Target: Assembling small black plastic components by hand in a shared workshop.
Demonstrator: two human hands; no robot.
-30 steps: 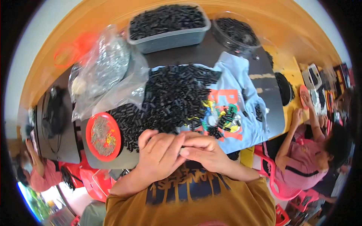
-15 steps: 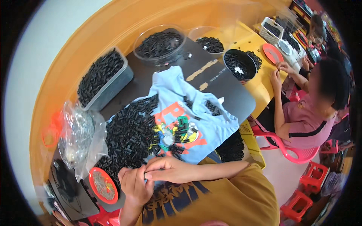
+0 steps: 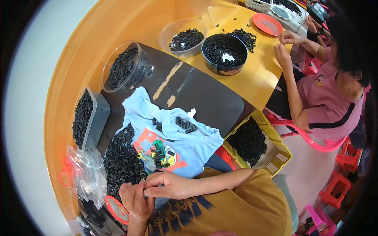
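Note:
My left hand (image 3: 136,201) and my right hand (image 3: 168,185) meet in front of my chest, both closed. Their fingertips pinch together on something too small and covered to make out. Just beyond them lies a large heap of short black plastic pieces (image 3: 124,165). It spreads onto a light blue printed shirt (image 3: 189,151), which has a few more black pieces scattered over it. An orange-red plate (image 3: 109,200) holding small, thin greyish pieces sits beside my left hand.
Black pieces fill a rectangular tub (image 3: 100,118), round clear tubs (image 3: 139,65) and a black round tin (image 3: 224,70). A clear plastic bag (image 3: 88,173) lies at the left. On the right are a yellow crate (image 3: 281,147) and a co-worker (image 3: 327,98) with hands together.
My view has swung to the right, so the table things sit further left and the yellow crate shows more fully. My hands stay pinched together in nearly the same pose.

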